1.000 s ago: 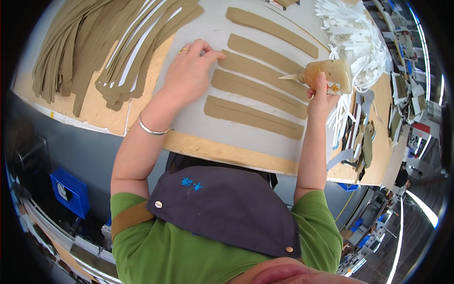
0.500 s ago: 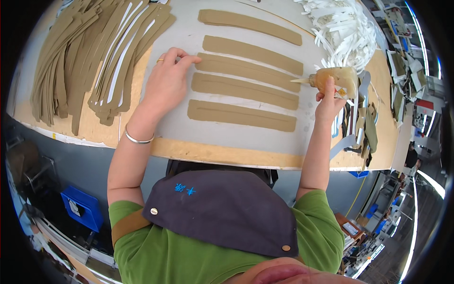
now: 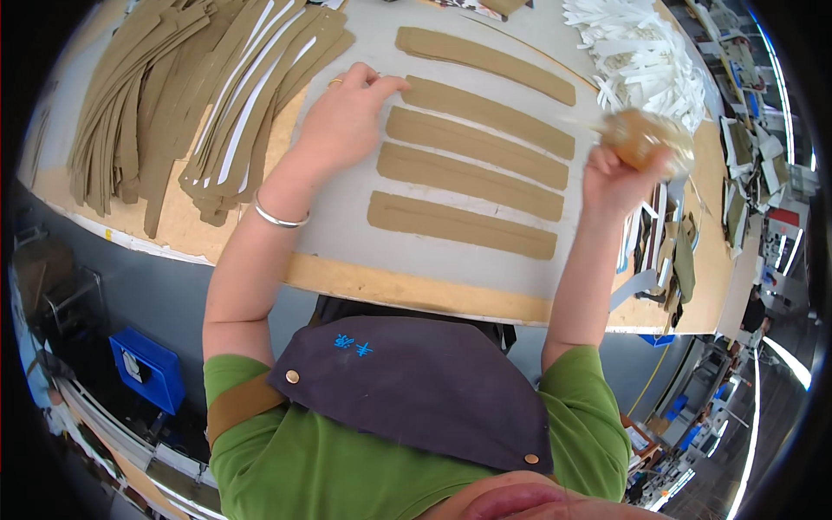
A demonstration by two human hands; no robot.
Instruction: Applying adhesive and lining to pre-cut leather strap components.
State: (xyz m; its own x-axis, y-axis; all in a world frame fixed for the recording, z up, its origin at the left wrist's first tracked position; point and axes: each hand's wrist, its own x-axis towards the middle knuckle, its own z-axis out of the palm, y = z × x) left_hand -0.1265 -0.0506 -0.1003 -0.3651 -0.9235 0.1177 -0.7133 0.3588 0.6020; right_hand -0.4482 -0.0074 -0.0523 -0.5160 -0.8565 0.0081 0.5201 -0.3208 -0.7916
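My right hand grips a squeeze glue bottle, amber inside, its pointed nozzle aimed left; motion smears it. The nozzle is above the right end of a brown fabric strip, the second from the far side. At that strip's left end my left hand rests a fingertip, its other fingers bent and somewhat apart, gripping nothing that I can see. Several similar brown strips lie in a column, including the farthest strip and the nearest strip. Thin lines run along the nearer ones.
Piles of brown strips, some with white pieces among them, cover the table's left side. A heap of white strips is at the far right. Dark and olive scraps lie beyond my right forearm. The wooden table edge runs before me.
My left fingertip has shifted from the third strip's end to the second strip's, farther from me. My right hand has raised and tilted the bottle. The whole view has shifted slightly.
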